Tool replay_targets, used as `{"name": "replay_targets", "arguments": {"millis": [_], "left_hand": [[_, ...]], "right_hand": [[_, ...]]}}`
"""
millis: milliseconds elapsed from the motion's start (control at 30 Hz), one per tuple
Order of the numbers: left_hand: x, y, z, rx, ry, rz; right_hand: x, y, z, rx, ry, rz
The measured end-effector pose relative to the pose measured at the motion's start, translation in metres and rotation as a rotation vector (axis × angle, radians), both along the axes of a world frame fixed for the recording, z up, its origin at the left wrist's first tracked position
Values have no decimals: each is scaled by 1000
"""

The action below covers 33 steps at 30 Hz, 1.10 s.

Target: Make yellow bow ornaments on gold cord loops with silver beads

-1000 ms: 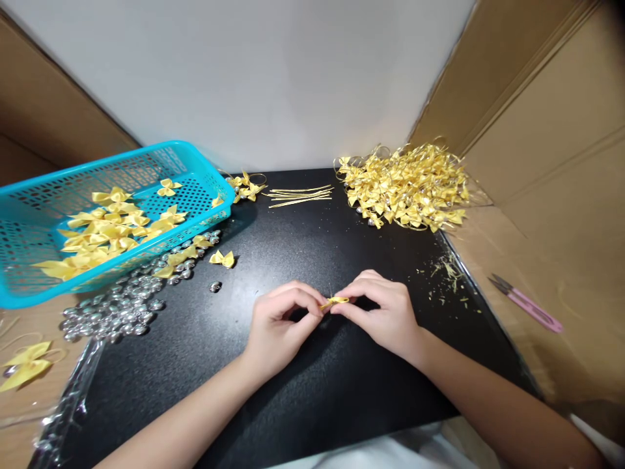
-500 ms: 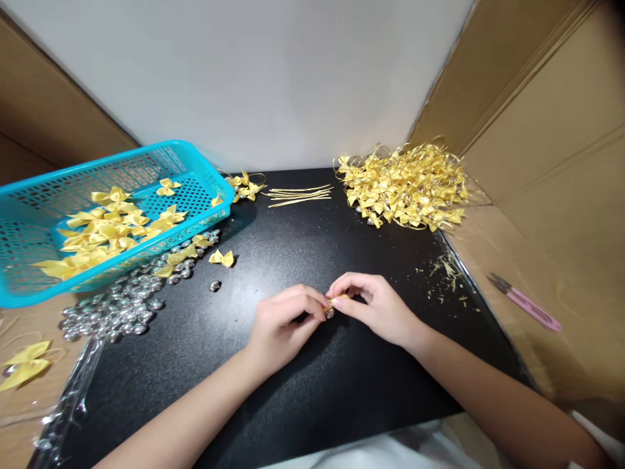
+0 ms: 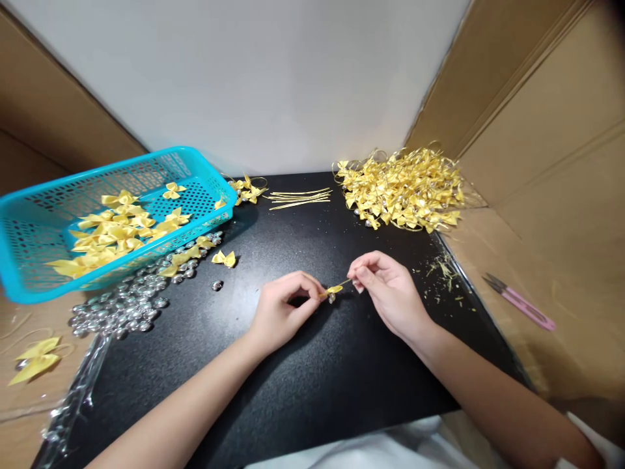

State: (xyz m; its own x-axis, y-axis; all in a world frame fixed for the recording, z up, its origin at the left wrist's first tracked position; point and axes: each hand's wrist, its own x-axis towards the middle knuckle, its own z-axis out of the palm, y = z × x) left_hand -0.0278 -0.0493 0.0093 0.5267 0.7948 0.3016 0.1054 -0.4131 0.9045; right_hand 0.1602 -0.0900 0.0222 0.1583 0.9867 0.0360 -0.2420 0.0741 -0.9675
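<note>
Above the middle of the black table, my left hand (image 3: 289, 306) pinches the left end of a small yellow bow (image 3: 334, 290). A silver bead (image 3: 332, 298) hangs just under the bow. A thin gold cord (image 3: 346, 282) runs from the bow to the right, and its end is pinched in the fingertips of my right hand (image 3: 388, 290). My two hands are a short way apart, with the bow between them, nearer the left. To the left lie a loose yellow bow (image 3: 224, 259) and a single silver bead (image 3: 217, 285).
A blue basket (image 3: 29, 286) of yellow bows stands at the left, beside a heap of silver beads (image 3: 122, 303). Gold cords (image 3: 300, 198) lie at the back, near a pile of beaded bows (image 3: 405, 189). Pink snips (image 3: 527, 308) rest on the cardboard at the right.
My right hand has moved right, away from my left hand, drawing out the cord. The bow, earlier mostly hidden between my fingers, now shows. The whole view has shifted slightly.
</note>
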Motion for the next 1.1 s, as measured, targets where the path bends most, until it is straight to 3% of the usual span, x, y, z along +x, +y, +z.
{"name": "replay_targets", "arguments": {"millis": [133, 300, 600, 800, 867, 1033, 1100], "left_hand": [[3, 3, -5, -301, -24, 43], [4, 5, -8, -487, -40, -19], [6, 9, -7, -584, -38, -21], [5, 8, -7, -628, -41, -9], [4, 8, -7, -660, -81, -2], [3, 6, -6, -703, -162, -7], [3, 5, -5, -713, -188, -18]], "right_hand": [[4, 0, 7, 5, 91, 57], [8, -1, 13, 15, 105, 60], [9, -1, 14, 49, 86, -38], [11, 0, 8, 74, 88, -14], [9, -1, 4, 80, 105, 33], [0, -7, -2, 2, 158, 359], [-2, -8, -2, -7, 153, 376]]}}
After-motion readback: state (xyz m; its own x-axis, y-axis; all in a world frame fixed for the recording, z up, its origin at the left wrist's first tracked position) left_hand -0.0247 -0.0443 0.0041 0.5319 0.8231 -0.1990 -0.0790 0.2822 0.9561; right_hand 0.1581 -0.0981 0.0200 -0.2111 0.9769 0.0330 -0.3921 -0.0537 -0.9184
